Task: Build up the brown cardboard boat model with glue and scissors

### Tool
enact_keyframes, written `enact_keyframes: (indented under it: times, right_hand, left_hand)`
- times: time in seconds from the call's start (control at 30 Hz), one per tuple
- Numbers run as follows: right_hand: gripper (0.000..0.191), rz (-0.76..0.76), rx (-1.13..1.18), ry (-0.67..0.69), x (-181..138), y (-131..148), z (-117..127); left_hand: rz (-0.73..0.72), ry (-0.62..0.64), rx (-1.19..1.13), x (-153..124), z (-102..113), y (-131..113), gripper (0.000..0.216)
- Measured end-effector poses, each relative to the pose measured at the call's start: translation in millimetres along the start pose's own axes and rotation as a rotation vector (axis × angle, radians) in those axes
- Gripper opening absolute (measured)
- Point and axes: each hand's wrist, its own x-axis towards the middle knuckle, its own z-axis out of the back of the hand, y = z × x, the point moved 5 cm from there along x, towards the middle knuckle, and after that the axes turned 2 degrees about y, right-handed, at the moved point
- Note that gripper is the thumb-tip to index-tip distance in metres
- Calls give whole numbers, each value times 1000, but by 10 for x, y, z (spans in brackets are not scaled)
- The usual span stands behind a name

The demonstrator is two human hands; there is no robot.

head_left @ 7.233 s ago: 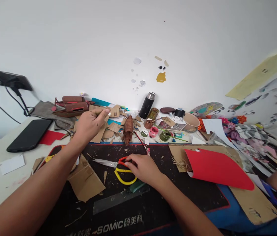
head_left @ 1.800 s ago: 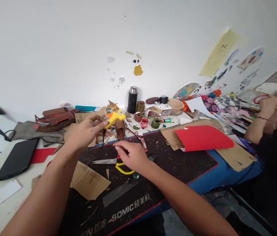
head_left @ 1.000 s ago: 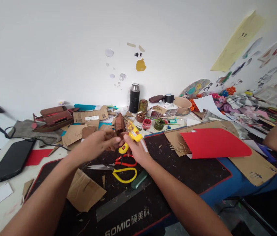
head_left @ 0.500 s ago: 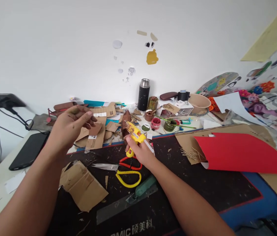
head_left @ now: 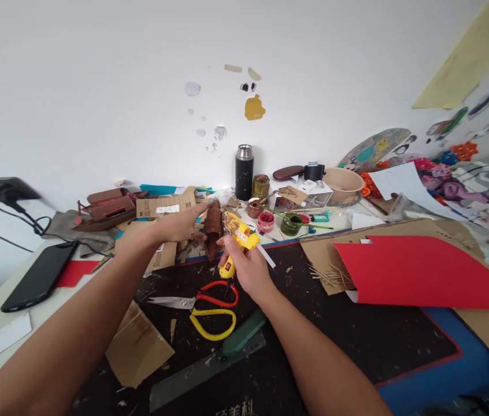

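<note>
My right hand (head_left: 248, 268) is wrapped around the handle of a yellow hot glue gun (head_left: 241, 232), whose nozzle end is brown and crusted. A white glue stick pokes out of its back. Left of the gun stands a brown boat-shaped piece (head_left: 213, 228), pointed at its lower end. My left hand (head_left: 181, 224) is beside this piece with its fingers stretched and apart; whether the fingertips touch it I cannot tell. Nearer to me, scissors (head_left: 214, 309) with one red and one yellow handle lie on the black mat (head_left: 314, 341).
A green cutter (head_left: 244, 335) and a cardboard piece (head_left: 140, 346) lie on the mat. Behind are cardboard scraps (head_left: 166, 208), paint jars (head_left: 266, 221) and a black flask (head_left: 244, 173). Red card (head_left: 418, 268) lies right, a phone (head_left: 39, 277) left.
My left hand has moved down and right, from above the cardboard scraps to beside the brown boat-shaped piece. The glue gun stays in my right hand. The view has shifted slightly.
</note>
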Motion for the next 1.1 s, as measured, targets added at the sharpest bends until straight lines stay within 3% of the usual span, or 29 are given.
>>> enact_keyframes:
  times: [0.23,0.4,0.6,0.8,1.1]
  right_hand:
    - [58,-26,-10,55,-15,-86,-89]
    - [52,-29,-37,43,-29,-77,-95]
    - [59,-5,-41,38,-60,-51,-92]
    - [60,47,-85,48,-124,-26,-119]
    - [53,106,-155,77,-136,-91,-124]
  left_hand:
    - [-55,9,-50,115,-89,105,102]
    - [2,-93,-106,70,-40,171,103]
    - [53,-289,-274,-346,280,161,100]
    - [121,-320,-437,-825,386,168,101]
    - [133,-382,-302,-973,530,35,97]
